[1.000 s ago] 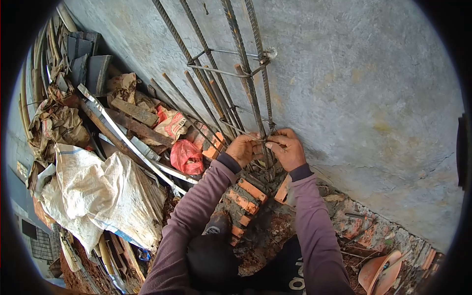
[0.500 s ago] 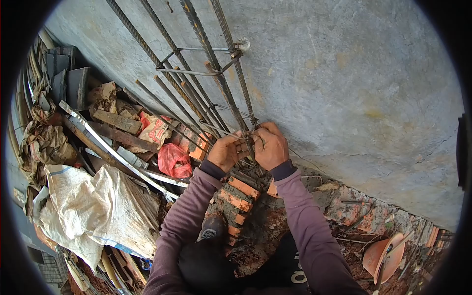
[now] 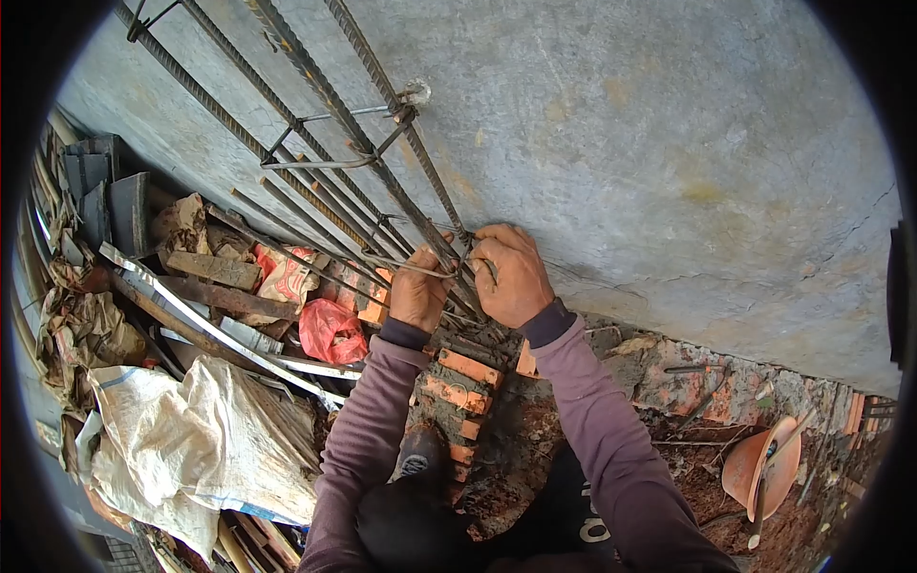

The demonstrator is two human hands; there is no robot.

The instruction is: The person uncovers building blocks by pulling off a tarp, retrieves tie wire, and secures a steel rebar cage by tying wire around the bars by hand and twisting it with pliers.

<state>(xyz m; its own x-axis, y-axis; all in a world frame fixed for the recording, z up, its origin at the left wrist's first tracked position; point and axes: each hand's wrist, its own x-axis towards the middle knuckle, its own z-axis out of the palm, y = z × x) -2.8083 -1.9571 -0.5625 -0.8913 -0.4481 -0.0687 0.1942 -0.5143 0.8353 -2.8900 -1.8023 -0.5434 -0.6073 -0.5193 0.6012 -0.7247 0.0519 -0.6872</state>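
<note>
A cage of ribbed rebar [image 3: 325,91] rises beside the wall, with a thin steel stirrup [image 3: 320,164] around its bars higher up. Near the foot of the cage, my left hand [image 3: 418,294] is closed around a lower stirrup [image 3: 387,262], its fingertips partly behind a bar. My right hand [image 3: 514,277] is on the wall side of the same corner, thumb and fingers pinched together near the bar. Whatever is between those fingers is too small or hidden to make out. Both hands are close together, with the bars between them.
A grey plastered wall [image 3: 650,172] stands close on the right. Orange bricks [image 3: 470,367] set in mortar lie below my hands. To the left are a white sack [image 3: 220,439], a red plastic bag [image 3: 331,332] and scrap wood. An orange bowl [image 3: 755,468] sits lower right.
The view has shifted, so the cage sits further left and looks more slanted. My left hand has turned, its fingers now less visible. The right hand stays pinched at the same corner.
</note>
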